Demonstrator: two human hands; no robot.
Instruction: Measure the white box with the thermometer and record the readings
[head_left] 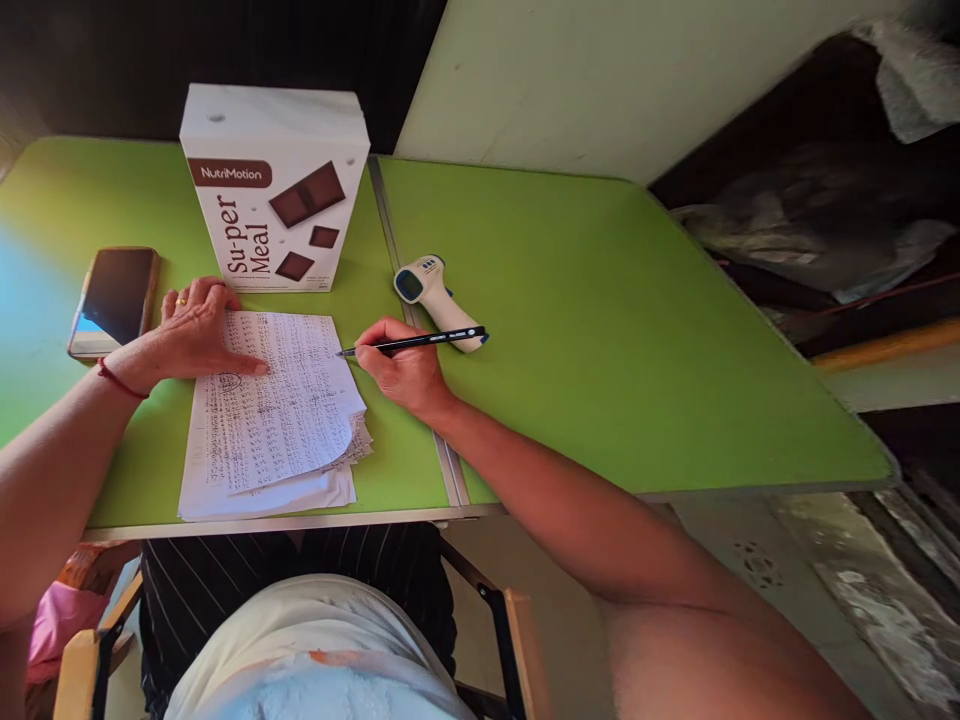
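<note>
The right hand [403, 372] pinches a black pen [427, 341] between thumb and fingers, its tip at the right edge of the top sheet of a stack of papers [289, 430]; whether the tip touches the paper is hard to tell. Pale lettering on the barrel is too small to read. The left hand [196, 328], wearing a ring and a red cord at the wrist, lies spread over the stack's upper left corner, holding it down and hiding the writing beneath. Dense handwritten columns fill the top sheet, illegible at this size, with a circled mark by the left thumb; the lower right corners curl, and the sheets underneath are mostly covered. Behind the pen's rear end lies a white handheld thermometer [433, 292], its handle partly covered and its dark screen unreadable. Just beyond the papers stands a white box [289, 255], reading "NutriMotion" and "Su-per Meal" beside pictured brown bars; its contents are out of sight, and the fine print is unclear. Left of the left hand is a dark-screened phone [118, 295]. All rest on a green table [615, 330]. At far right, crumpled clear plastic [795, 235] sits in deep shadow, whatever it covers indistinct.
</note>
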